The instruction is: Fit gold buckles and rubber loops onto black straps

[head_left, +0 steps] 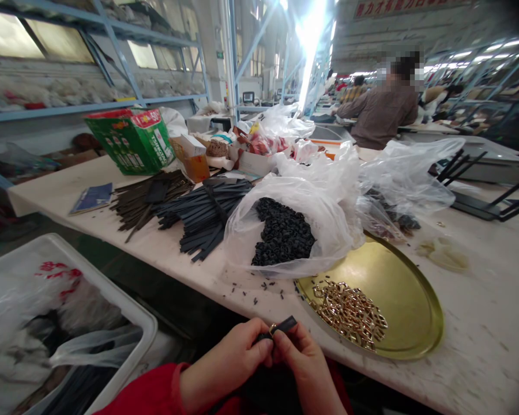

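My left hand (246, 349) and my right hand (298, 349) meet at the table's near edge, both closed on one black strap (285, 325). A small gold buckle (272, 328) sits on the strap between my fingertips. The strap's flat end sticks out past my right fingers; its other part is hidden by my hands. Just to the right, a round gold tray (409, 311) carries a heap of gold metal buckles (350, 311). Beyond my hands, an open clear plastic bag (328, 225) holds many small black loops (283, 233).
Bundles of black straps (203, 216) and brown straps (147, 199) lie on the white table (471, 323). A green carton (134, 144) stands behind them. A white bin (145, 328) with bags is at lower left. Black metal racks (480, 202) stand right. A person (383, 112) sits farther back.
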Demonstrator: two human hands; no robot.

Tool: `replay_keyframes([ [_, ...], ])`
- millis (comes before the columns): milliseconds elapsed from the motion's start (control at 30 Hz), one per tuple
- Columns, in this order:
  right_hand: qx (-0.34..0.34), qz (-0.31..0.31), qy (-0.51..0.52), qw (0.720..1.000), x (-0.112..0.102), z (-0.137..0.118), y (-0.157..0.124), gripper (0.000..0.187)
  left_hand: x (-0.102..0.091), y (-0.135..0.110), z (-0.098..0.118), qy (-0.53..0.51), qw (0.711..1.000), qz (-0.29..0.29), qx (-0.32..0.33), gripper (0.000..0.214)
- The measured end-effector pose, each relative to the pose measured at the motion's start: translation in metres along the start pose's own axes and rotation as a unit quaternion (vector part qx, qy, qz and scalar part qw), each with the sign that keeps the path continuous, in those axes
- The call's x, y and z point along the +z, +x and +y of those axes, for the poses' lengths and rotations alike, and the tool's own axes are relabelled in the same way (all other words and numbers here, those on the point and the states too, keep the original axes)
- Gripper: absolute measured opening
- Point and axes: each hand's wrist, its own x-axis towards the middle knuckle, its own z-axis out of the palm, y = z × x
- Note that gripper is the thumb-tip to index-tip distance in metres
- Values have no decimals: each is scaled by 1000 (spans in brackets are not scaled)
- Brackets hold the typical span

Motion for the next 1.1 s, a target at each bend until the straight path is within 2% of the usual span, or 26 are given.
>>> replay_keyframes([
  [100,-23,-16,-39,999,-1,3,-2,33,0,0,-4,-31,999,6,-11,17],
  [233,-3,-28,-59,998,-1,0,-6,37,2,0,-5,-78,997,-3,-15,23],
  [400,74,-38,43,996,3,-3,-10,31,7,-1,-2,-129,990,-1,-58,17],
  [500,85,-23,62,994,4,2,-11,30,10,-1,-5,-143,986,1,-86,14],
  [600,5,19,-25,999,3,5,-12,31,12,-2,-7,-156,983,18,-98,15],
  [700,-87,28,-141,986,1,3,-14,35,11,-4,-4,-158,983,25,-89,17],
  [1000,-66,30,-133,988,7,-8,-14,38,12,-5,5,-154,986,38,-56,23],
  [1100,-104,41,-173,978,7,-6,-11,38,12,-2,6,-156,984,48,-69,19],
])
